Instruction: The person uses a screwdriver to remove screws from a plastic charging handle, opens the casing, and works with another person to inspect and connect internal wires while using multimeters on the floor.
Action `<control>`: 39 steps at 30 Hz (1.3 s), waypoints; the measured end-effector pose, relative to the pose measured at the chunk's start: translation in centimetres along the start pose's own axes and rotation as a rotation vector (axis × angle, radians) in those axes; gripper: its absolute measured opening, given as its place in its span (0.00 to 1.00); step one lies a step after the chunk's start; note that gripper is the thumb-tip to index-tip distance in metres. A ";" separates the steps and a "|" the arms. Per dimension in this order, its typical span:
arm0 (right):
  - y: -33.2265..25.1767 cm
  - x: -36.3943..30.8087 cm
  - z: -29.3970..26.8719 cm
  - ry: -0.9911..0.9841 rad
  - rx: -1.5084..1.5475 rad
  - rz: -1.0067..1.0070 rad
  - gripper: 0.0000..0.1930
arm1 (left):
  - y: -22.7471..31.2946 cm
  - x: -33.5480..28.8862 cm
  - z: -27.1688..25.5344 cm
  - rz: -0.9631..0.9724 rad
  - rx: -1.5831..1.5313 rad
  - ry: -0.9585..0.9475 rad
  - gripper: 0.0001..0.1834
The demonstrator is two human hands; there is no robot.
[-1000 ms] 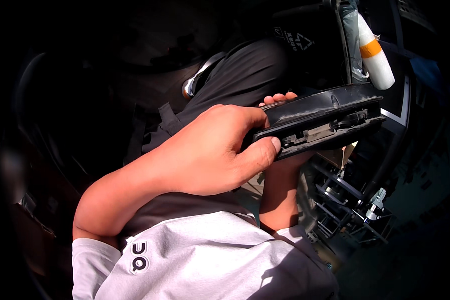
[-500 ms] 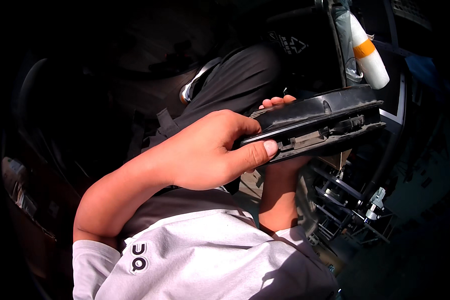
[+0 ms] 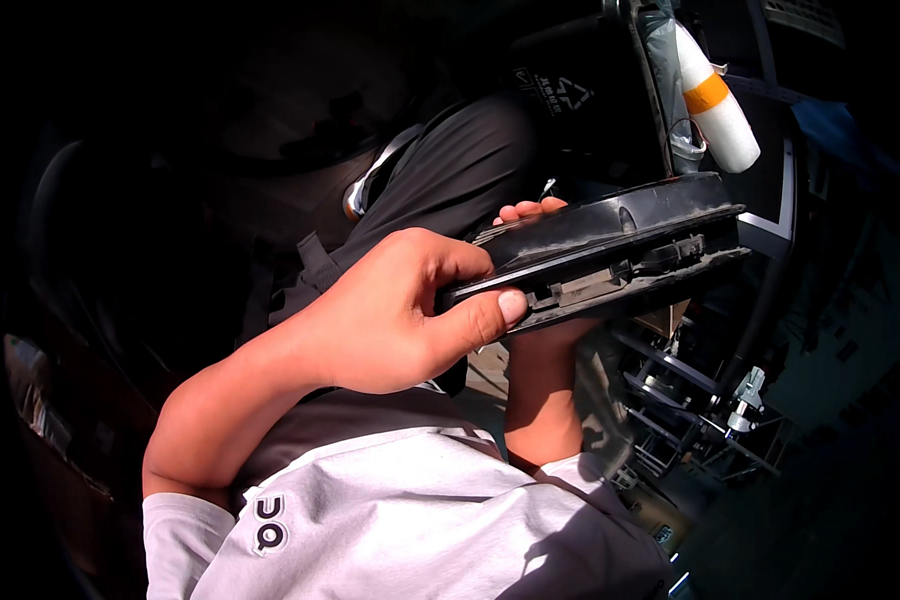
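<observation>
A dusty black plastic housing (image 3: 620,215), flat with a raised curved rim and a recessed side, is held tilted in front of my body. My left hand (image 3: 410,310) is closed on its left end, the thumb pressed against the recessed side and the fingers over the top. From underneath, my right hand (image 3: 530,211) supports the housing. Its fingertips curl up past the far edge, while the palm is hidden below the part. What the housing belongs to cannot be made out.
Beyond the housing stands a black bin (image 3: 580,120) with a grey liner. A white cylinder with an orange band (image 3: 715,100) leans beside it. Metal frames with a clamp (image 3: 745,400) are at the right. My dark-trousered leg (image 3: 460,160) extends behind the hands.
The whole view has shifted slightly, so the housing, both hands and the bin appear a little further left. My grip on the housing looks the same.
</observation>
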State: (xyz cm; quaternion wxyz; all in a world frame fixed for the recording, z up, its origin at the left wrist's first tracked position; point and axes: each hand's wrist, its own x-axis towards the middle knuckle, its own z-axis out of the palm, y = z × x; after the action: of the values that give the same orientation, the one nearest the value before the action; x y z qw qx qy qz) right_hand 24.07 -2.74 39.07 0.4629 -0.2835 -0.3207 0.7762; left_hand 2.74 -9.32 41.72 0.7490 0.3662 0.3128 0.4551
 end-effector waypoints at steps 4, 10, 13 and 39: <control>0.0 0.3 -0.5 -0.079 0.011 -0.013 0.39 | 0.1 0.0 0.1 -0.007 -0.015 -0.004 0.24; -0.1 0.1 -0.5 -0.111 0.024 -0.019 0.40 | -0.7 -0.1 -0.2 -0.005 -0.052 -0.035 0.16; 0.0 0.2 -0.5 -0.136 -0.010 -0.031 0.40 | -0.5 -0.2 -0.5 -0.006 -0.083 -0.078 0.14; 1.5 0.6 -0.5 0.032 0.132 0.130 0.44 | 0.2 -0.1 -0.5 -0.024 0.071 -0.151 0.22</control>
State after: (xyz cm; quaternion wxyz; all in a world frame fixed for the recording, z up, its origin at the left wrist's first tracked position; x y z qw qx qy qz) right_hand 23.37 -2.67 37.54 0.4341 -0.2850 -0.2422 0.8196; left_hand 2.16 -9.16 41.64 0.7623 0.4222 0.2756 0.4058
